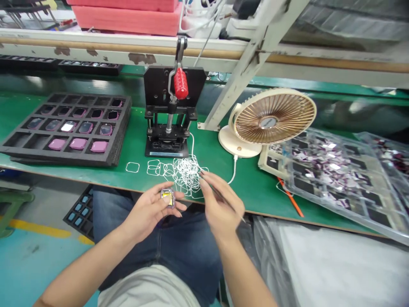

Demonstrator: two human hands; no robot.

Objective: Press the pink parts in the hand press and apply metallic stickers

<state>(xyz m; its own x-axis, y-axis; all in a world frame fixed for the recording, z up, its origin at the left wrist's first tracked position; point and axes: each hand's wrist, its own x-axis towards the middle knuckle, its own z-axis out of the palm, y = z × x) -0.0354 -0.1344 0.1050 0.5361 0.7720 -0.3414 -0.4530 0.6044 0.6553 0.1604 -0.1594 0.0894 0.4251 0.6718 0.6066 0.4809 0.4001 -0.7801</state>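
Observation:
My left hand (156, 204) is closed on a small open watch case (168, 198), with yellow showing inside its rim and my thumb across it. Held between the thumb and fingers of my right hand (222, 204) is a pair of slim tweezers (220, 194), partly hidden by the hand. Their tips are at the right side of a tangled heap of white ring gaskets (188, 172); whether they grip one I cannot tell. Left of the heap, a single rounded-square gasket (132, 167) lies flat on the green bench.
Behind the heap stands a black toggle press (168, 115) with a red handle. At left is a foam tray (64, 128) of pink watch cases. A fan (271, 119), an orange stick (292, 198) and clear trays of small parts (338, 170) are at right.

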